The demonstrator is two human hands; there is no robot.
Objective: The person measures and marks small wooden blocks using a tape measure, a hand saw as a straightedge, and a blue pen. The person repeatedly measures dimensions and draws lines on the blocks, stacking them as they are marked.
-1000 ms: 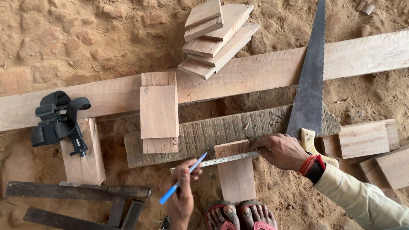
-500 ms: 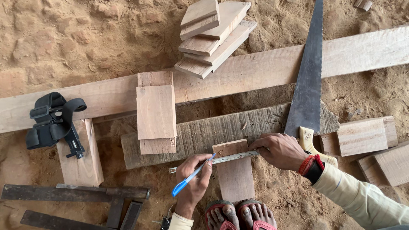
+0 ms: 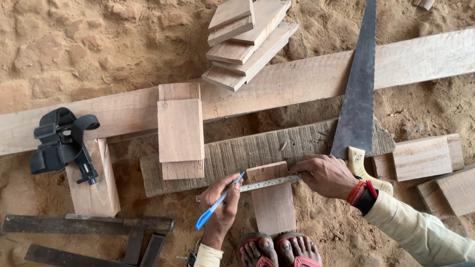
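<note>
My left hand [image 3: 221,205] grips a blue pen [image 3: 205,220], its tip touching the left end of a steel ruler [image 3: 269,183]. The ruler lies across the top of a small wooden board [image 3: 273,210] that rests on sand in front of my sandalled feet [image 3: 279,249]. My right hand [image 3: 326,175], with red bands at the wrist, presses the ruler's right end down. The board's far end butts against a rough grey plank [image 3: 247,151].
A hand saw [image 3: 358,89] lies across the grey plank and a long pale plank [image 3: 307,79]. Cut boards are stacked at top [image 3: 247,39], two more at centre left [image 3: 180,131]. A black strapped device [image 3: 59,143] and metal squares [image 3: 89,225] lie left; blocks [image 3: 420,158] right.
My left hand has moved up and right, bringing the pen tip to the ruler's left end. My right hand and the ruler have stayed in place.
</note>
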